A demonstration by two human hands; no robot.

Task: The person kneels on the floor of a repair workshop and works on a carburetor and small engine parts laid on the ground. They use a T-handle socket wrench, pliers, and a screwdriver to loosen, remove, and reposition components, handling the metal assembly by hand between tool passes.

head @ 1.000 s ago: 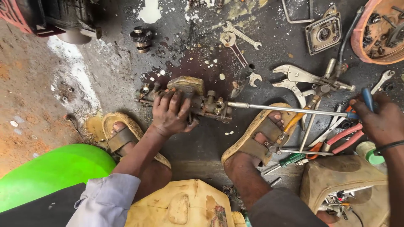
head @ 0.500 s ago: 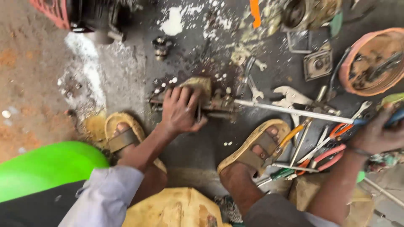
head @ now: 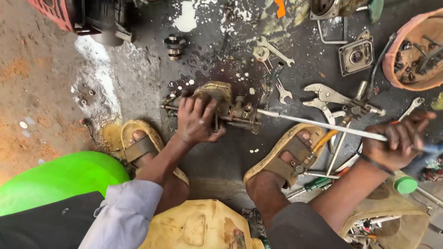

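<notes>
Metal assembly point(head: 235, 113) under left-hand fingers point(head: 194, 108).

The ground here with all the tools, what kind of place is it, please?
Probably an informal roadside or yard repair workshop: locking pliers and a spanner lie on oil-stained ground, and the left hand presses on a greasy metal assembly.

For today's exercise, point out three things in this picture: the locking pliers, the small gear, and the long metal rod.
locking pliers point(head: 325, 96), head view, on the upper handle near the jaws.
small gear point(head: 175, 45), head view, on its toothed top.
long metal rod point(head: 318, 125), head view, on the bare middle of the shaft.
</notes>
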